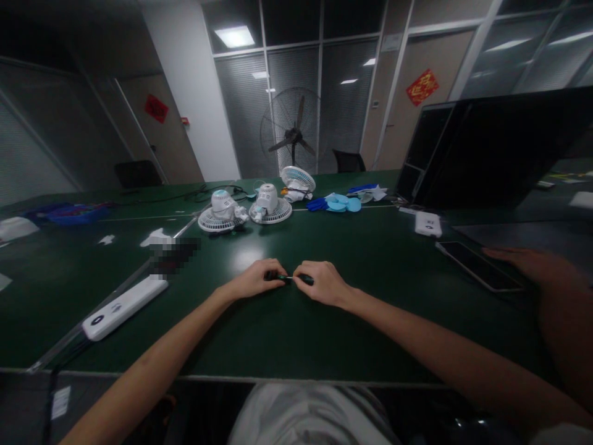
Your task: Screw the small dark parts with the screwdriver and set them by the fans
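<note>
My left hand (259, 278) is closed on a small dark piece (273, 275), mostly covered by the fingers, so I cannot make out its kind. My right hand (324, 283) grips what looks like a small screwdriver (306, 280) with a dark handle. Its thin metal shaft points left and reaches the dark piece. Both hands rest low over the green table (296, 346), close together near its middle. Beyond them stand white fan heads, one (222, 213) at the left, another (270, 204) beside it, and a third (298, 183) farther back.
Light-blue fan blades (343, 203) lie past my right hand. At left are a white power bank (125, 308) and a blue tray (76, 213). At right, another person's blurred hand (532, 262) is beside a phone (479, 266); a white device (428, 224) and a monitor (500, 148) stand behind.
</note>
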The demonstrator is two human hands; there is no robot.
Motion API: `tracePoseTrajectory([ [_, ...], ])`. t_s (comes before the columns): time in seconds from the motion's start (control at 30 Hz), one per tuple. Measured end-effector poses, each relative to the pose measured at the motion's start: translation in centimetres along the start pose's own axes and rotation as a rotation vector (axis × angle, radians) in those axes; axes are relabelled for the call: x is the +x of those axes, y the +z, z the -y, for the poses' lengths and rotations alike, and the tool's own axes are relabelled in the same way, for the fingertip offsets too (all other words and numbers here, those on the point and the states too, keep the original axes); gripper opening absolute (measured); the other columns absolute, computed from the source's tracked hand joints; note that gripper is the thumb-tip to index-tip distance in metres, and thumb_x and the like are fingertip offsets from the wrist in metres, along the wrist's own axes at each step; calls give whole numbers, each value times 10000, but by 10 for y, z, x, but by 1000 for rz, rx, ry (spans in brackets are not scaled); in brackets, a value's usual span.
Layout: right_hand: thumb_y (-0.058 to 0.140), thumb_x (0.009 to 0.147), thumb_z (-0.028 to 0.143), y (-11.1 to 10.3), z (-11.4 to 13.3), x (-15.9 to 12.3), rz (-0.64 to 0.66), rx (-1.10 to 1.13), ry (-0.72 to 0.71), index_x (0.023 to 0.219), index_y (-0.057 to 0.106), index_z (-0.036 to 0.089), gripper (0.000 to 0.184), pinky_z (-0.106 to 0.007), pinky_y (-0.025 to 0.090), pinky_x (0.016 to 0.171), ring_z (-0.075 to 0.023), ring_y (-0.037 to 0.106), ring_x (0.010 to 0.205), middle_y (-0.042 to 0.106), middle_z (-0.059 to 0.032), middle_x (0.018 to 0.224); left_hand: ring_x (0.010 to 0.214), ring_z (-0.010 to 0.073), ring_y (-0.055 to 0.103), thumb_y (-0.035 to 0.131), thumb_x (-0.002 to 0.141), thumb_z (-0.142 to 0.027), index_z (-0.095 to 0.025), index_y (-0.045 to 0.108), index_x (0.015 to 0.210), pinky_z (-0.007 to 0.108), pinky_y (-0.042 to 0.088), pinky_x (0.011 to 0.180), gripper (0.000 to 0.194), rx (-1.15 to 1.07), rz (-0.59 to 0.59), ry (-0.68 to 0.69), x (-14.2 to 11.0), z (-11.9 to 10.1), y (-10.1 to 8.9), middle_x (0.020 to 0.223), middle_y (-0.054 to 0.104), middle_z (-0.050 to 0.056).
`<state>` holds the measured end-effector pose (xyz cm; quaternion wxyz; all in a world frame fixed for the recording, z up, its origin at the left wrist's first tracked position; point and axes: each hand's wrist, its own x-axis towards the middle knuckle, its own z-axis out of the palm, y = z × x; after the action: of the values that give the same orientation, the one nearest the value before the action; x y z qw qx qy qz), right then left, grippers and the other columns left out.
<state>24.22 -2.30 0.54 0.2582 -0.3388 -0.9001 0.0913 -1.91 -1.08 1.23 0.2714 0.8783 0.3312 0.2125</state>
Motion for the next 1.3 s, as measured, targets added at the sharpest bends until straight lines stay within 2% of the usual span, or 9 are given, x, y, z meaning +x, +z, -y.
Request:
tracePoseTrajectory([
  [0.23, 616, 1038, 274, 1, 1, 0, -21, -4, -8, 1070, 746, 201, 152, -280, 485, 754, -173, 684, 833, 738, -37, 996, 879, 188, 607, 704, 958, -331, -200, 698, 1134, 305, 479, 790, 220, 40, 6, -15, 2, 0, 5, 1030, 648, 45],
  [0.5, 646, 1007, 263, -2, 4, -1, 4, -34, -33, 1020, 751, 204, 121, -256, 469, 692, -161, 671, 781, 734, -37, 960, 1053, 227, 605, 718, 909, -268, -221, 674, 1177, 336, 490, 911, 275, 75, 27, 27, -1, -7, 2, 1157, 629, 59],
  [0.67, 638, 1016, 277, 3, 2, -1, -8, -64, -50, 1020, 740, 197, 129, -265, 432, 661, -158, 646, 754, 721, -38, 955, 1048, 224, 604, 665, 936, -236, -218, 672, 1145, 337, 488, 919, 209, 88, 27, 23, 1, -10, 4, 1129, 629, 56],
  [0.87, 644, 1018, 284, 4, 2, -2, -12, -52, -91, 1042, 739, 207, 124, -251, 445, 670, -148, 653, 767, 722, -28, 973, 1015, 221, 603, 626, 956, -223, -219, 667, 1148, 345, 489, 911, 196, 110, 16, 38, 1, -10, 5, 1102, 634, 57],
  [1.03, 626, 1031, 271, 2, 0, -2, -68, -38, -53, 1062, 743, 191, 145, -272, 478, 727, -169, 679, 816, 735, -47, 994, 1062, 232, 606, 674, 934, -248, -229, 663, 1199, 359, 487, 955, 266, 105, 51, 22, -2, -9, -2, 1157, 633, 61],
  [1.17, 630, 1029, 268, 1, 0, -1, -74, -20, -40, 1066, 751, 197, 145, -273, 500, 745, -168, 688, 817, 743, -43, 994, 1047, 222, 617, 618, 994, -279, -226, 679, 1202, 344, 492, 936, 224, 87, 64, 14, -5, -1, -9, 1154, 640, 67],
  [1.3, 628, 1032, 270, -1, 2, -2, -59, -5, -36, 1075, 752, 200, 149, -276, 516, 742, -167, 691, 812, 747, -41, 998, 1076, 228, 628, 569, 1026, -321, -231, 693, 1226, 358, 493, 977, 252, 129, -13, -7, -8, 28, -20, 1168, 658, 78],
])
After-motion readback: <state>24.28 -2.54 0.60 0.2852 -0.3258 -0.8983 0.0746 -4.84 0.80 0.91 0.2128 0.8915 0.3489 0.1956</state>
